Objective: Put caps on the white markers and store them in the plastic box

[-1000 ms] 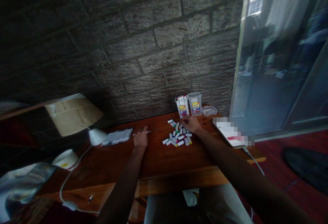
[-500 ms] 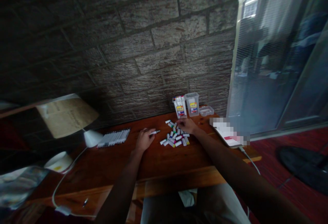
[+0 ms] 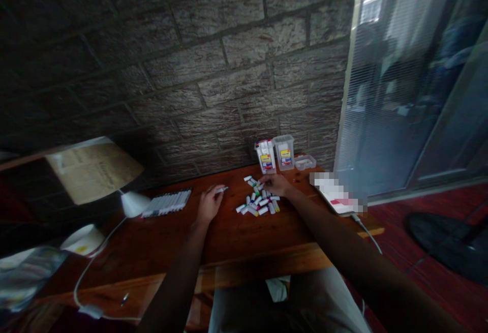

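Observation:
My left hand (image 3: 209,204) rests on the wooden table (image 3: 160,241) and grips a white marker (image 3: 221,189) that points right toward a loose pile of marker caps (image 3: 257,202) with coloured ends. My right hand (image 3: 276,184) lies on the far right side of that pile, fingers curled down among the caps; whether it holds one is hidden. A row of several white markers (image 3: 166,203) lies side by side left of my left hand.
Two clear plastic marker boxes (image 3: 275,154) and a clear lid (image 3: 305,161) stand against the brick wall. A white lamp (image 3: 131,203) with a cable, a white bowl (image 3: 81,239), and a flat device (image 3: 339,198) with a charging cable at the right edge share the table.
My left hand moved right toward the cap pile with the marker, then drew back slightly. My right hand shifted a little left over the caps. The camera view drifted.

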`<state>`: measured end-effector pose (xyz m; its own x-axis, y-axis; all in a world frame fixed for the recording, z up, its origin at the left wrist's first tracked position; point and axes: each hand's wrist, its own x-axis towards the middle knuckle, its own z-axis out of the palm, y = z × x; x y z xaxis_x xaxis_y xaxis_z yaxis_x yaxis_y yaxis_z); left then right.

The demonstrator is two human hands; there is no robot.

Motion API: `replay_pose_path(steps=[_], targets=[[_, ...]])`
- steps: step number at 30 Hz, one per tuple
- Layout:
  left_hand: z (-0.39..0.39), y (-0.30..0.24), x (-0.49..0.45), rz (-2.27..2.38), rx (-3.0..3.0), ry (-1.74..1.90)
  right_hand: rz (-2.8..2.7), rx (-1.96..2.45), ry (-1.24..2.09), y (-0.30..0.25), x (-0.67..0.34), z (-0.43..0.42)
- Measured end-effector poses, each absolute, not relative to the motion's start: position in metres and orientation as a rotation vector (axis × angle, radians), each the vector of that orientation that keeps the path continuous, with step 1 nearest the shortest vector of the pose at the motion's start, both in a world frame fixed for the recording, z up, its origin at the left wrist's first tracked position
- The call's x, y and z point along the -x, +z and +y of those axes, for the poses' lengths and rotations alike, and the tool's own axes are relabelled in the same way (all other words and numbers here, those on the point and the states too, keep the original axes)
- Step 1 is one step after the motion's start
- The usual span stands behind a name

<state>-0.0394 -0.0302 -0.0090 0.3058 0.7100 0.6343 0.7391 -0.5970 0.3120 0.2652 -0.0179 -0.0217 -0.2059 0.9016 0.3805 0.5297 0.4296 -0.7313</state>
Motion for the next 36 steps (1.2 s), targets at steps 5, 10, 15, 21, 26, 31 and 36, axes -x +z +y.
replay_pose_path(steps=[5,10,15,21,26,31,36], targets=[[-0.031,-0.01,0.04,-1.448,2.534,-1.131,-1.868,1.173,0.612,-0.025,-0.265,-0.015],[-0.03,-0.011,0.04,-1.386,2.437,-1.141,-1.752,1.047,0.741,-0.021,-0.263,-0.015],[-0.03,-0.007,0.04,-1.344,2.325,-1.176,-1.468,0.852,1.012,-0.007,-0.26,-0.02],[-0.037,0.002,0.036,-1.255,2.355,-1.134,-1.21,0.762,1.31,0.001,-0.255,-0.029],[-0.037,-0.001,0.035,-1.264,2.402,-1.073,-1.258,0.758,1.322,0.005,-0.252,-0.034],[-0.035,-0.004,0.037,-1.295,2.383,-1.08,-1.332,0.761,1.256,0.007,-0.252,-0.038],[-0.036,-0.002,0.037,-1.261,2.369,-1.088,-1.369,0.757,1.27,0.003,-0.251,-0.036]])
